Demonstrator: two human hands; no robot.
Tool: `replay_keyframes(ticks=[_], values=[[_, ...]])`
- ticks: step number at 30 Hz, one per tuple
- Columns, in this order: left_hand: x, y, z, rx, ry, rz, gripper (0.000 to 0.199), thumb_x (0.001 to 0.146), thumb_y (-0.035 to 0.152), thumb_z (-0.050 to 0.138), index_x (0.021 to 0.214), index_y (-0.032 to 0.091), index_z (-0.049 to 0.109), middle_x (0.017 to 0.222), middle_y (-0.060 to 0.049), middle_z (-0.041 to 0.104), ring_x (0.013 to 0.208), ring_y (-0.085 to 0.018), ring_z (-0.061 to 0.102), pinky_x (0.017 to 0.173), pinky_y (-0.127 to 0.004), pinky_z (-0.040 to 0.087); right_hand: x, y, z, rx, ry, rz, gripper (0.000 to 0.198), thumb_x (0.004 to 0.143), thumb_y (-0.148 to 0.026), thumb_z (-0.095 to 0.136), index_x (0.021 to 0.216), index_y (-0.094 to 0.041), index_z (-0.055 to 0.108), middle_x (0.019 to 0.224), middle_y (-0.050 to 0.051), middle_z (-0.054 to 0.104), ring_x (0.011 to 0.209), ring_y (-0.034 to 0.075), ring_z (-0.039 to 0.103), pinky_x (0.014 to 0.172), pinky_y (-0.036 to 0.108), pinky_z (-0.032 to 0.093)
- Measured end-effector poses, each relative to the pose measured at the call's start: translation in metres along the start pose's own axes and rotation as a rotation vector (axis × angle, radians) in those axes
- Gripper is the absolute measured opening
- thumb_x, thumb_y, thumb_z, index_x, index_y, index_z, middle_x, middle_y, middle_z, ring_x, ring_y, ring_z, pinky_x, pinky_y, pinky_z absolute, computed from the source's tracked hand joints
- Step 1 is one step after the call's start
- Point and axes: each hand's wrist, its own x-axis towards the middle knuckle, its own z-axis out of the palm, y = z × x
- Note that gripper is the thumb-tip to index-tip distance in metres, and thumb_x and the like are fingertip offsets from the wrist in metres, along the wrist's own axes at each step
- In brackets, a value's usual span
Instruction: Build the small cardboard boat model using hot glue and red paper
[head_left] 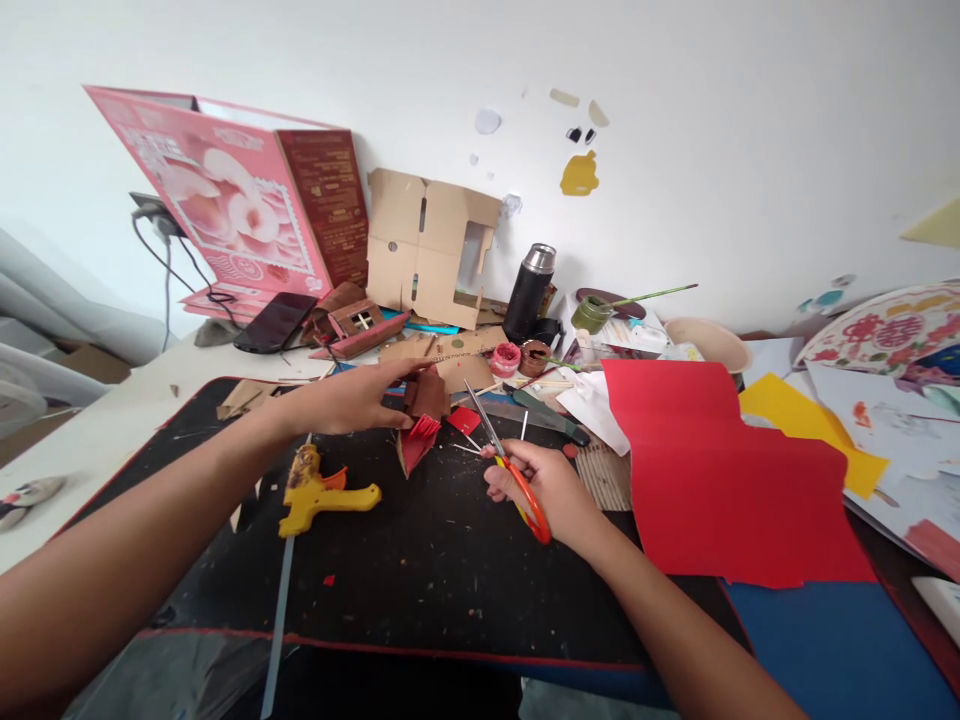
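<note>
My left hand (339, 396) reaches over a small brown and red cardboard model boat (429, 397), with its thumb at the near side and its fingers on the top. A pointed red end of the boat faces me. My right hand (556, 490) is closed on the handles of scissors (534, 510) with orange and yellow grips. Their blades point up and left, toward the boat but apart from it. A small red paper piece (463, 420) and thin white strips lie between the two hands. Left of the boat, a yellow glue gun (319, 492) rests below my left wrist.
A black mat (450, 590) covers the table. A large red sheet (712, 470) lies at right, beside yellow paper (817, 430). Behind stand paint jars (505, 360), a black thermos (529, 295), cut cardboard (427, 240) and a pink box (240, 200). Another model boat (360, 330) sits near a phone (275, 322).
</note>
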Motion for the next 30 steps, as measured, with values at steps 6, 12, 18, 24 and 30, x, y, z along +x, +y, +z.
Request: replay_keyframes(ticks=[6, 12, 18, 24, 30], values=[[-0.003, -0.020, 0.006, 0.103, 0.012, -0.014, 0.084, 0.089, 0.047, 0.074, 0.166, 0.026, 0.045, 0.167, -0.016, 0.057, 0.150, -0.038, 0.057, 0.122, -0.052, 0.046, -0.001, 0.001, 0.003, 0.063, 0.023, 0.012, 0.057, 0.086, -0.066, 0.082, 0.117, -0.018, 0.077, 0.077, 0.000, 0.071, 0.069, 0.020, 0.075, 0.071, 0.034, 0.065], [-0.001, -0.026, 0.012, 0.198, 0.047, -0.046, 0.085, 0.090, 0.052, 0.074, 0.164, 0.020, 0.048, 0.163, -0.020, 0.060, 0.148, -0.040, 0.058, 0.121, -0.051, 0.047, 0.000, 0.007, 0.008, 0.075, 0.042, 0.011, 0.055, 0.087, -0.063, 0.081, 0.119, -0.018, 0.078, 0.072, -0.002, 0.067, 0.063, 0.018, 0.071, 0.064, 0.031, 0.062], [0.000, -0.027, 0.008, 0.182, 0.060, -0.021, 0.087, 0.091, 0.057, 0.072, 0.166, 0.024, 0.044, 0.170, -0.016, 0.052, 0.156, -0.037, 0.050, 0.126, -0.049, 0.042, 0.001, 0.011, 0.009, 0.075, 0.051, -0.007, 0.053, 0.089, -0.064, 0.080, 0.117, -0.019, 0.079, 0.068, -0.002, 0.066, 0.057, 0.016, 0.068, 0.056, 0.027, 0.056], [-0.007, -0.020, -0.005, 0.116, 0.214, 0.062, 0.057, 0.099, 0.064, 0.061, 0.139, 0.024, 0.067, 0.149, -0.012, 0.070, 0.142, -0.035, 0.061, 0.122, -0.049, 0.045, 0.012, -0.016, 0.007, 0.197, 0.108, -0.023, 0.057, 0.090, -0.070, 0.074, 0.113, -0.019, 0.076, 0.065, -0.002, 0.066, 0.047, 0.013, 0.059, 0.044, 0.023, 0.045], [-0.003, -0.006, -0.001, 0.187, 0.172, 0.084, 0.037, 0.099, 0.056, 0.060, 0.112, 0.024, 0.073, 0.122, -0.012, 0.074, 0.121, -0.035, 0.067, 0.109, -0.049, 0.052, 0.033, -0.028, 0.023, 0.305, 0.174, -0.099, 0.058, 0.088, -0.075, 0.073, 0.105, -0.020, 0.074, 0.061, -0.004, 0.062, 0.043, 0.012, 0.055, 0.040, 0.022, 0.043]])
